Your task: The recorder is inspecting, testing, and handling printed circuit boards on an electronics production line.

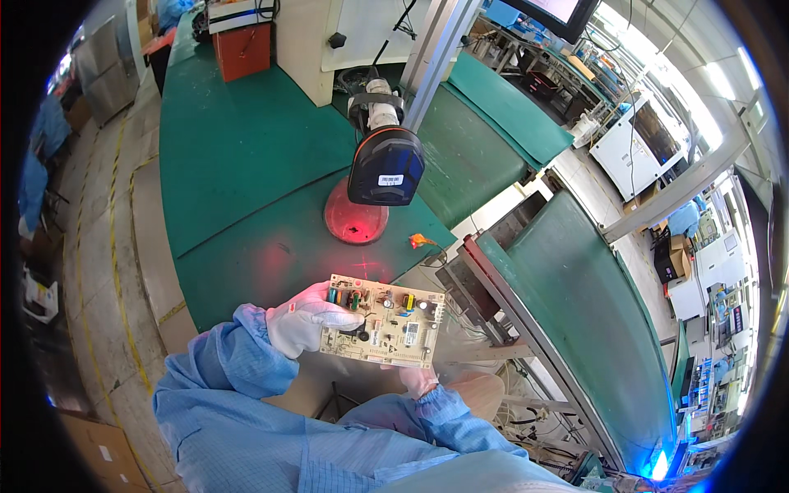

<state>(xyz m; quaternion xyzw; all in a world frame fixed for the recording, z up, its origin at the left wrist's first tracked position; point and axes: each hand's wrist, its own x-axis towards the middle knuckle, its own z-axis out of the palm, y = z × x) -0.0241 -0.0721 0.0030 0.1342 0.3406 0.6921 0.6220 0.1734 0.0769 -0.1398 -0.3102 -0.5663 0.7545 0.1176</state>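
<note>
A tan circuit board (pixel 383 322) with capacitors, coils and white labels lies component side up between my hands, just off the table's near edge. My gloved left hand (pixel 299 319) grips its left end, thumb on top among the parts. Below the lower edge is my right hand (pixel 417 380), its fingers mostly hidden under the board, so its hold cannot be made out. Beyond the board a black barcode scanner (pixel 386 168) stands on a round base (pixel 355 215), casting red light on the green mat (pixel 255 156).
A green conveyor belt (pixel 575 304) with a metal rail runs along the right. An orange-yellow object (pixel 421 241) lies at the mat's right edge. A metal post (pixel 440 62) rises behind the scanner. A red box (pixel 242 53) stands at the back left.
</note>
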